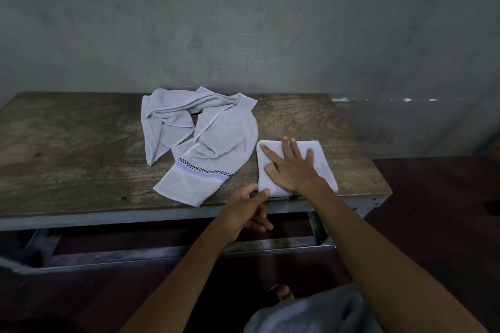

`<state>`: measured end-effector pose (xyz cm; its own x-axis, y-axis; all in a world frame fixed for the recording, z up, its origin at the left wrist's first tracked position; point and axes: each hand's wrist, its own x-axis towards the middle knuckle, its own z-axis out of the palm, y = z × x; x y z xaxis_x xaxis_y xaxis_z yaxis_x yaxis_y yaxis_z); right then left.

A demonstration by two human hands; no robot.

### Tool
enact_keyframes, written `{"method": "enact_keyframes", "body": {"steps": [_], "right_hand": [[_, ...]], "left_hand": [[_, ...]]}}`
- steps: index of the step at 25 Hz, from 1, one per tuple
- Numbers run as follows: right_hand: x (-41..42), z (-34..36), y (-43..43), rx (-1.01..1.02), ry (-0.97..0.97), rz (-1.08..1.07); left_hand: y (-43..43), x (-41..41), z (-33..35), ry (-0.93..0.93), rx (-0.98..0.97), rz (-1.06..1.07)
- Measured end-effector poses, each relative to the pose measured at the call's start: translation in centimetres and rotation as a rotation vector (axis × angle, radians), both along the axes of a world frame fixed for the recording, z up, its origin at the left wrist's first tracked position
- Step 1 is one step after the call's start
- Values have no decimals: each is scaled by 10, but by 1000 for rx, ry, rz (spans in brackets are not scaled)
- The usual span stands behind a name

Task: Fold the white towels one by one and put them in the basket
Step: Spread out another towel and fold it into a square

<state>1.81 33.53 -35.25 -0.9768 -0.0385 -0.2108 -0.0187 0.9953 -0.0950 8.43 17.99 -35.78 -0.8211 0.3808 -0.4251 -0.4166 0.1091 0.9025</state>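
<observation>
A folded white towel (322, 159) lies as a small square near the front right edge of the wooden table (81, 143). My right hand (292, 167) lies flat on top of it with fingers spread. My left hand (249, 208) is at the table's front edge, thumb and fingers touching the folded towel's near left corner. Whether it pinches that corner cannot be told. Two unfolded white towels lie crumpled left of the folded one: one with a blue and black patterned band (216, 154), and another behind it (167, 116). No basket is in view.
A grey wall (243, 21) stands right behind the table. The table has a metal frame (162, 249) below its top. A dark red floor (433, 197) lies to the right. My foot (281, 292) and grey clothing (311, 313) show at the bottom.
</observation>
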Motion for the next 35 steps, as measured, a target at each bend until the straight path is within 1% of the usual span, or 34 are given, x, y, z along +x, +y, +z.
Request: {"method": "enact_keyframes", "body": {"steps": [4,6,9,11,12,13,15,16,17,18,19,20,21,22,23,24,25,27,29,31,35], "right_hand": [[-12,3,-13,26,-84,-93],[-13,7,-14,-6,-91,-80],[-5,12,6,-121,-24,-10],[5,8,18,-72,49,47],[12,3,21,-39,65,43],[16,-3,21,-22,71,21],[14,-12,19,-46,78,-12],[11,-12,16,-96,80,-19],[9,-8,16,-218,98,-35],[9,-1,17,-457,151,-89],[11,7,22,-740,238,-187],[16,17,30,-938,350,-291],[24,25,42,-1023,436,-376],[35,31,55,-976,486,-428],[47,31,68,-899,492,-479],[59,27,79,-839,477,-518],[71,20,87,-812,442,-543],[87,4,95,-799,355,-510],[89,-10,102,-754,301,-455],[88,-14,106,-784,230,-432],[90,-10,102,-883,125,-408]], "left_hand": [[0,-1,3,38,-64,15],[-3,-1,2,79,-88,71],[-10,1,-1,103,-9,125],[-11,2,-2,65,81,96],[-8,2,-1,39,105,83],[-5,2,-1,19,107,68],[0,1,3,10,20,49],[-1,-1,5,23,-43,63],[-3,-3,6,73,-107,99],[-6,-5,9,164,-164,156],[-8,-10,10,298,-216,227],[-7,-15,13,447,-264,304],[-2,-20,15,573,-297,361],[8,-26,17,677,-311,365],[22,-33,19,761,-330,313],[39,-42,18,834,-369,209],[60,-52,15,906,-448,74],[94,-72,6,993,-699,-253],[112,-87,-1,1045,-918,-451],[116,-93,-9,1074,-987,-493],[112,-89,-11,1014,-872,-383]]}}
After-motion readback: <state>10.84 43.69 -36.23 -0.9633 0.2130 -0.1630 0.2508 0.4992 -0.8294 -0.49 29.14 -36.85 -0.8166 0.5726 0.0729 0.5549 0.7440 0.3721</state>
